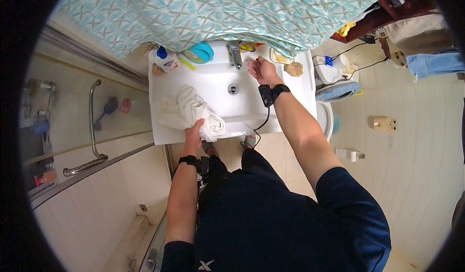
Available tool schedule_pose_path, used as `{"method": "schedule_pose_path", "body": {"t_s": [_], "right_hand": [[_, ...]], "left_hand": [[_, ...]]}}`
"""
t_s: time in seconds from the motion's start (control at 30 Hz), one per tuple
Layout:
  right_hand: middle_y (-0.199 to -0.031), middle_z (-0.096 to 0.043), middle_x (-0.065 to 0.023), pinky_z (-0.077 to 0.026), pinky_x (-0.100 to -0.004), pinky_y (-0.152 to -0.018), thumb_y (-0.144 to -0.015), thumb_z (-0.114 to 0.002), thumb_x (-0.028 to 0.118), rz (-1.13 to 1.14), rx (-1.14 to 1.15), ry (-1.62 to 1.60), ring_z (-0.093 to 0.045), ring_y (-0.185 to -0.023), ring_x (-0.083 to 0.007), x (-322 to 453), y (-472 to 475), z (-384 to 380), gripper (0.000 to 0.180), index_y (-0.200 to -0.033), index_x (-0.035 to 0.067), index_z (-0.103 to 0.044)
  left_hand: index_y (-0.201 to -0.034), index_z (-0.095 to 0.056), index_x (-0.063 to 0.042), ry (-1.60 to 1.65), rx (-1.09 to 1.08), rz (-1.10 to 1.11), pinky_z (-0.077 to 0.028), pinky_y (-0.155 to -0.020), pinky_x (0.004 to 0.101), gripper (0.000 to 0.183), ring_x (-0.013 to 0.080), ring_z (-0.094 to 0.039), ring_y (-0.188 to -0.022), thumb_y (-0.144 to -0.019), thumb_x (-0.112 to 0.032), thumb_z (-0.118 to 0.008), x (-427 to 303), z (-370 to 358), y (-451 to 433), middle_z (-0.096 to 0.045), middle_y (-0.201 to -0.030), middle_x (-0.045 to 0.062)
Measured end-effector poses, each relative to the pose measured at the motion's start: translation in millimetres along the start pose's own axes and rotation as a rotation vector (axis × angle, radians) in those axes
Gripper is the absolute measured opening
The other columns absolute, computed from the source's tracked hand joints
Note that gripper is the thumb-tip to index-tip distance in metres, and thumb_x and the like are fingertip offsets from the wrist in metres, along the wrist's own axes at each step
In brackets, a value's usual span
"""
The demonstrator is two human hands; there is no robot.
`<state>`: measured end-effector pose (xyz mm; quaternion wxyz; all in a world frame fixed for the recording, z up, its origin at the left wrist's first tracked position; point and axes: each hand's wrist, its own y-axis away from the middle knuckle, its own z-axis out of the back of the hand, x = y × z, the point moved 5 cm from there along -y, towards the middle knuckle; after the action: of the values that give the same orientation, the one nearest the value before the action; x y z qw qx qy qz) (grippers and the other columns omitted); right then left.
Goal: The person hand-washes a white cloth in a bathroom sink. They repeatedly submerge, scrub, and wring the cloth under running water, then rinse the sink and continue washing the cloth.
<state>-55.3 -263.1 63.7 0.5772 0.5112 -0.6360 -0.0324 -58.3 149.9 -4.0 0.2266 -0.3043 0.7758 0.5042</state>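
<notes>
My left hand point(193, 134) grips a bunched white cloth point(194, 108) at the front left of the white washbasin point(269, 117). The cloth lies partly on the rim and partly over the bowl. To the right of the chrome faucet point(235, 56), my right hand point(264, 71) is held palm up with its fingers spread and slightly curled, and nothing is in it. The metal drain point(233, 89) shows in the middle of the bowl. I cannot make out any running water.
Along the basin's back stand a white bottle with a blue cap point(165, 59), a teal bottle point(199, 53), a soap dish point(279, 57) and a tan sponge-like lump point(294, 69). A patterned curtain point(225, 14) hangs over the back edge. A grab bar point(92, 123) is at left, a toilet point(328, 117) at right.
</notes>
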Motion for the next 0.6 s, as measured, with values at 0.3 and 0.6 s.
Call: {"method": "schedule_pose_path", "body": {"t_s": [0.3,0.6], "right_hand": [[-0.115,-0.072,-0.007,-0.063,-0.0376,-0.081,-0.113,-0.05,0.026,0.036,0.039,-0.037,-0.072,-0.098,-0.0196,49,23,-48,0.026,-0.13,0.009,-0.06],[-0.091,-0.073,-0.0079,-0.066,-0.0344,-0.079,-0.115,-0.038,0.025,-0.055,0.021,0.047,-0.074,-0.083,-0.0208,-16,-23,1,0.037,-0.107,0.003,-0.066]], "left_hand": [[-0.149,-0.053,0.008,0.011,0.05,-0.035,-0.054,-0.107,0.0427,0.074,0.0278,-0.065,-0.125,-0.086,-0.013,-0.086,-2,-5,7,-0.064,-0.143,0.016],[-0.144,-0.06,0.002,0.019,0.057,0.025,-0.057,-0.102,0.042,0.064,0.0261,-0.068,-0.119,-0.087,-0.013,-0.086,6,3,3,-0.069,-0.134,0.012]]}}
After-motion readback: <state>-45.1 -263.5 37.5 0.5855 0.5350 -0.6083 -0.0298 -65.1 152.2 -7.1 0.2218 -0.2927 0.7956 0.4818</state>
